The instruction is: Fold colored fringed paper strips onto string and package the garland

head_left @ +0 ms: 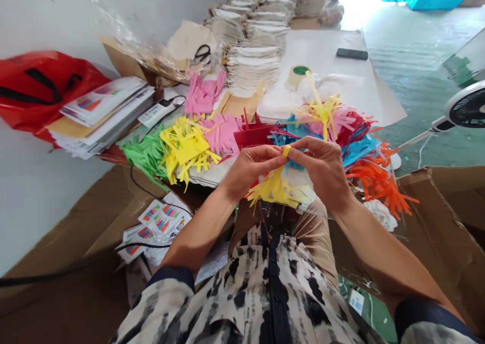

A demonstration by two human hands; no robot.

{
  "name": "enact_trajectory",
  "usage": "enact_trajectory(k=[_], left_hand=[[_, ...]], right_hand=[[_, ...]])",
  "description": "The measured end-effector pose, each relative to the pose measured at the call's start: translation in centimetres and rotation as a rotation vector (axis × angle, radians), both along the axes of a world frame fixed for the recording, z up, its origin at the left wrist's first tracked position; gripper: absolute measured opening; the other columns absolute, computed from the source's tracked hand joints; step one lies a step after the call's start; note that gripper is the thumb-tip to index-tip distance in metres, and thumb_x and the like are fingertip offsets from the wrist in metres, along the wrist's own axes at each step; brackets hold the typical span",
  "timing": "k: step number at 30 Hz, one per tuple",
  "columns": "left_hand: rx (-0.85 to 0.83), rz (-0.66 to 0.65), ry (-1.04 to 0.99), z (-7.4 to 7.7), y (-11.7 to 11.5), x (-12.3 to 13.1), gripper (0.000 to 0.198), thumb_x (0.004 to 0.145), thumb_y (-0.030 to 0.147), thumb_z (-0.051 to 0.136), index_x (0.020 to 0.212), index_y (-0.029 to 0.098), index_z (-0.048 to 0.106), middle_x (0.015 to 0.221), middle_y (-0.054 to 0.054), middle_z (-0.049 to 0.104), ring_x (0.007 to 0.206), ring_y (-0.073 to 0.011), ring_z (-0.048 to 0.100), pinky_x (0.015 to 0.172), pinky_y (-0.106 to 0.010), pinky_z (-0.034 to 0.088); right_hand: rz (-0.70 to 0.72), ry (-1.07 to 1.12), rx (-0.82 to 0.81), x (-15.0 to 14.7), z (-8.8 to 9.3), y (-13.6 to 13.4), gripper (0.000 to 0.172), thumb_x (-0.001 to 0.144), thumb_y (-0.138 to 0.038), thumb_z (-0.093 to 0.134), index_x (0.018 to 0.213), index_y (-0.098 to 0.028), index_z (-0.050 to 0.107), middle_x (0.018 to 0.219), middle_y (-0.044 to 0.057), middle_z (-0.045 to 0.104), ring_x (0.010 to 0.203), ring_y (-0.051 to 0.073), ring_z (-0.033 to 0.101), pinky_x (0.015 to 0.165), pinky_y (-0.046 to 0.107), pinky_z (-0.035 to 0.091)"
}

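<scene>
Between my hands hangs a yellow paper tassel (pixel 278 185), its fringe spreading downward over the table's front edge. My left hand (pixel 255 166) pinches the tassel's top from the left. From the right, my right hand (pixel 320 164) pinches the same top, where a small folded yellow loop shows between the fingertips. Just behind my hands lie dark red paper (pixel 252 137) and blue fringed paper (pixel 291 129). To the left are yellow fringed sheets (pixel 187 144), pink fringed paper (pixel 220 134) and green fringed paper (pixel 146 154).
Orange fringe (pixel 379 175) hangs off the right edge. Farther back are a tape roll (pixel 299 76), a dark phone-like object (pixel 352 54), scissors (pixel 202 54) and stacked paper bundles (pixel 253 63). A red bag (pixel 41 91) sits left, a fan (pixel 468 106) right.
</scene>
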State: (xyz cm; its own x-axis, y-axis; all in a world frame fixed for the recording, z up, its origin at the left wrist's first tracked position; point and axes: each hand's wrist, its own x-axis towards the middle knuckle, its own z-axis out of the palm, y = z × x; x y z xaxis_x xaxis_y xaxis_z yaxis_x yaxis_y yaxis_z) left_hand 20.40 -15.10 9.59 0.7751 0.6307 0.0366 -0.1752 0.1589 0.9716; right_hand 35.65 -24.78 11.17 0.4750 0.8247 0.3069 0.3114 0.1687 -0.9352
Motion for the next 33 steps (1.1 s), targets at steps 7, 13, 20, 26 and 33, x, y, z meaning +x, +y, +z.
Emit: enact_trajectory(k=[7,13,20,26,33], left_hand=[[-0.129,0.129,-0.018,-0.8,1.7,-1.2,0.027,0.068,0.037,0.098,0.079,0.017,0.082,0.093,-0.006,0.08,0.079,-0.0134,0.069,0.077,-0.027,0.056],[-0.311,0.287,-0.001,-1.8,2.6,-2.2,0.03,0.058,0.033,0.101,0.07,0.016,0.08,0.089,-0.004,0.077,0.076,-0.015,0.073,0.067,-0.025,0.054],[-0.48,0.326,-0.033,-2.9,3.4,-2.8,0.037,0.054,0.035,0.103,0.069,0.014,0.076,0.079,-0.003,0.076,0.07,-0.0176,0.077,0.061,-0.023,0.055],[-0.444,0.364,-0.072,-3.9,3.5,-3.5,0.035,0.065,0.041,0.099,0.07,0.015,0.077,0.076,-0.002,0.075,0.069,-0.0143,0.076,0.065,-0.022,0.058],[-0.321,0.412,-0.097,-3.3,2.1,-4.0,0.036,0.06,0.039,0.102,0.066,0.014,0.076,0.085,-0.001,0.074,0.069,-0.0109,0.072,0.069,-0.024,0.058]], right_hand=[[0.352,0.046,-0.083,3.2,0.3,4.8,0.017,0.082,-0.037,0.082,0.092,-0.025,0.086,0.096,0.003,0.083,0.084,0.02,0.074,0.075,0.034,0.059],[-0.042,-0.705,-0.25,8.2,-1.3,15.5,0.025,0.093,-0.029,0.065,0.106,-0.022,0.085,0.106,0.01,0.083,0.098,0.028,0.075,0.096,0.045,0.056],[-0.027,-1.078,-0.859,8.8,-3.4,25.0,0.036,0.091,-0.036,0.074,0.119,-0.016,0.082,0.121,0.022,0.077,0.115,0.038,0.072,0.095,0.046,0.056],[-0.032,-1.122,-0.96,9.1,-4.2,26.2,0.043,0.084,-0.02,0.076,0.127,-0.012,0.078,0.124,0.023,0.075,0.119,0.037,0.071,0.094,0.042,0.058],[-0.043,-1.127,-1.019,9.4,-4.2,25.7,0.049,0.083,-0.023,0.072,0.13,-0.009,0.076,0.125,0.025,0.075,0.122,0.037,0.07,0.093,0.039,0.058]])
